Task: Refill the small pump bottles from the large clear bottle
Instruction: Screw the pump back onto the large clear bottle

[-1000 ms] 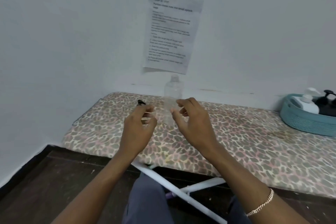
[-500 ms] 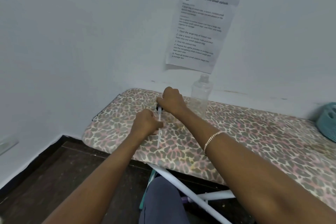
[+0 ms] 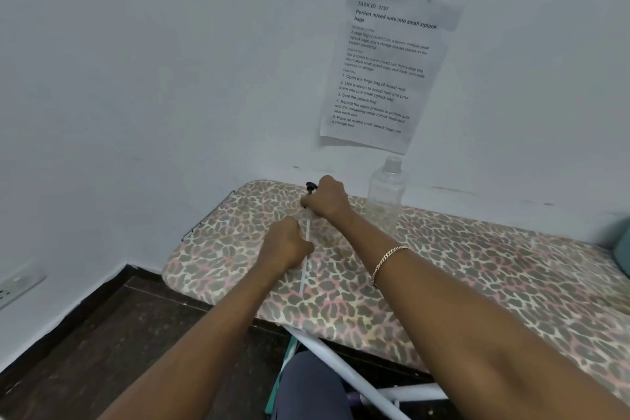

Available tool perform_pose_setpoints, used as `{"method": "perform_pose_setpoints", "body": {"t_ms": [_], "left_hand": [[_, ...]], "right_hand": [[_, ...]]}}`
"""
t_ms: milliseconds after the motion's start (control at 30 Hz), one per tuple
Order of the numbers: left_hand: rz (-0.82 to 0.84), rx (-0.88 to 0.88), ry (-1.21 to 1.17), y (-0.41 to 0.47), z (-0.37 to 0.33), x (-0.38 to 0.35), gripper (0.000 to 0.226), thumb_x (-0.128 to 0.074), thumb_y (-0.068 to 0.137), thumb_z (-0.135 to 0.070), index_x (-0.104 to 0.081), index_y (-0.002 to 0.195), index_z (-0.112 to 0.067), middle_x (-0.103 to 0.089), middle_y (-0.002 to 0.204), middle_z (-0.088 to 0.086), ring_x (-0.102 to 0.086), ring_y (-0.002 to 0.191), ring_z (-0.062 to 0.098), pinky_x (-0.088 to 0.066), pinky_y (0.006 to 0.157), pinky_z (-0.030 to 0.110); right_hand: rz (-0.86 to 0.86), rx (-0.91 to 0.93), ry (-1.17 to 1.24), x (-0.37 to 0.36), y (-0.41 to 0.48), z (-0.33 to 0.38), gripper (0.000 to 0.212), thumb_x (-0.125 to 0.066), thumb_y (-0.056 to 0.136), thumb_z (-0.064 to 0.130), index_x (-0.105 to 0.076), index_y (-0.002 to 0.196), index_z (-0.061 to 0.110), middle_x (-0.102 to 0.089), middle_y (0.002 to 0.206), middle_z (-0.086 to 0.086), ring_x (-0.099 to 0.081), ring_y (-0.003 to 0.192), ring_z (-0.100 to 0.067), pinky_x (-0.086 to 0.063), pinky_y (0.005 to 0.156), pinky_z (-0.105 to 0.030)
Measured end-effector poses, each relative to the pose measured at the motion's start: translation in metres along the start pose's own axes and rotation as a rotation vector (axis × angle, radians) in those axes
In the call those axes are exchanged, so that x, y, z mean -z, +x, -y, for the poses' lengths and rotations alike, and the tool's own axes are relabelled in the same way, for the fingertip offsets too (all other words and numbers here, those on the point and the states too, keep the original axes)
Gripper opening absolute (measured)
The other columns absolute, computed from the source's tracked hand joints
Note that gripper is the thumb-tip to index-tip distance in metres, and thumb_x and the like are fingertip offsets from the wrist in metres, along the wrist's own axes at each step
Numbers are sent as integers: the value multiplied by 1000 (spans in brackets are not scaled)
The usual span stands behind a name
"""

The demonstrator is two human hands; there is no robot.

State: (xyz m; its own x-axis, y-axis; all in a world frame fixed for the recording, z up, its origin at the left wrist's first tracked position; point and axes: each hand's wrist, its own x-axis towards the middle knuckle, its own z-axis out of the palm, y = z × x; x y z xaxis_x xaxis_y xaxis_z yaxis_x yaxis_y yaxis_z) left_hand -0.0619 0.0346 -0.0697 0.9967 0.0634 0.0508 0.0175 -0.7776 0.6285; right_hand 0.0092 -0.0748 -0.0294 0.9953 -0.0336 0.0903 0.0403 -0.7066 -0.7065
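A large clear bottle (image 3: pixel 387 191) with no cap stands upright against the wall on the leopard-print ironing board (image 3: pixel 443 276). Left of it, a black pump head (image 3: pixel 311 187) with a long white dip tube (image 3: pixel 304 269) lies along the board. My right hand (image 3: pixel 325 198) is closed around the pump just below its black top. My left hand (image 3: pixel 286 244) is closed on the tube lower down, and the tube's free end sticks out beneath it toward me. No small pump bottle is in view.
A printed paper sheet (image 3: pixel 385 68) is taped to the wall above the bottle. A teal basket's edge (image 3: pixel 622 251) shows at the far right. White board legs (image 3: pixel 344 375) and dark floor (image 3: pixel 112 344) lie below; a wall socket (image 3: pixel 17 286) at left.
Both hands went from hovering apart in front of the bottle down to the board's left end, closing on the pump and its tube. The view swung left, cutting off most of the basket.
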Motion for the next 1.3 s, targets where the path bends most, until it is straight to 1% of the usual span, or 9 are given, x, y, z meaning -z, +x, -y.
{"method": "perform_pose_setpoints", "body": {"t_ms": [100, 200, 267, 333, 433, 600, 900, 1067, 1300], "left_hand": [[-68, -75, -14, 3, -11, 12, 9, -73, 81, -7, -68, 82, 1, -70, 79, 14, -70, 75, 31, -60, 72, 47], [-143, -154, -54, 7, -34, 32, 10, -68, 81, -2, -67, 72, -4, -69, 71, 10, -70, 68, 28, -62, 70, 46], [-195, -221, -95, 10, -52, 48, 16, -71, 82, -1, -68, 68, -8, -70, 69, 7, -72, 66, 25, -63, 72, 45], [-237, -283, -143, 13, -70, 63, 18, -77, 85, -4, -69, 70, -10, -72, 72, 5, -74, 67, 22, -64, 75, 43], [-299, -401, -198, 17, -102, 83, 15, -79, 88, -8, -71, 75, -8, -74, 72, 1, -73, 63, 10, -64, 71, 36], [-309, -572, -287, 17, -162, 106, 11, -75, 89, -3, -72, 79, -5, -71, 69, -13, -69, 58, -1, -54, 59, 15], [-278, -653, -331, 29, -216, 93, 10, -77, 87, -7, -70, 80, -5, -75, 76, 6, -74, 61, 17, -65, 72, 43], [-266, -642, -319, 32, -220, 80, 12, -78, 87, -7, -69, 80, -4, -74, 74, 7, -74, 60, 19, -64, 73, 45], [-238, -603, -266, 33, -207, 61, 14, -80, 87, -10, -69, 79, -6, -76, 74, 4, -73, 61, 12, -63, 72, 44]], "right_hand": [[-98, 35, 62, 26, -2, 21, 30, -81, 79, 19, -54, 86, 7, -62, 79, -8, -68, 73, -31, -48, 61, -33], [-180, 134, 104, 58, -2, 44, 30, -82, 77, 25, -57, 77, 9, -66, 76, -10, -71, 70, -31, -55, 60, -34], [-238, 197, 133, 85, -8, 59, 37, -81, 81, 24, -48, 67, 14, -57, 65, -3, -59, 57, -22, -44, 52, -28], [-297, 254, 156, 113, -15, 73, 36, -81, 84, 23, -53, 66, 11, -55, 61, -1, -50, 51, -15, -36, 48, -26], [-389, 335, 182, 156, -28, 90, 30, -82, 85, 25, -71, 82, -2, -70, 72, -7, -62, 57, -19, -48, 55, -30], [-507, 415, 175, 225, -39, 105, 25, -83, 83, 29, -74, 88, 6, -73, 77, -4, -72, 66, -20, -60, 64, -38], [-575, 439, 132, 277, -41, 86, 27, -82, 81, 32, -75, 98, 12, -74, 85, 1, -73, 64, -11, -61, 62, -31], [-568, 416, 130, 280, -40, 72, 24, -83, 81, 31, -75, 95, 13, -74, 85, -1, -74, 67, -14, -58, 59, -30], [-527, 390, 133, 266, -39, 51, 23, -83, 83, 31, -76, 95, 12, -75, 84, -1, -74, 66, -13, -63, 71, -36]]}}
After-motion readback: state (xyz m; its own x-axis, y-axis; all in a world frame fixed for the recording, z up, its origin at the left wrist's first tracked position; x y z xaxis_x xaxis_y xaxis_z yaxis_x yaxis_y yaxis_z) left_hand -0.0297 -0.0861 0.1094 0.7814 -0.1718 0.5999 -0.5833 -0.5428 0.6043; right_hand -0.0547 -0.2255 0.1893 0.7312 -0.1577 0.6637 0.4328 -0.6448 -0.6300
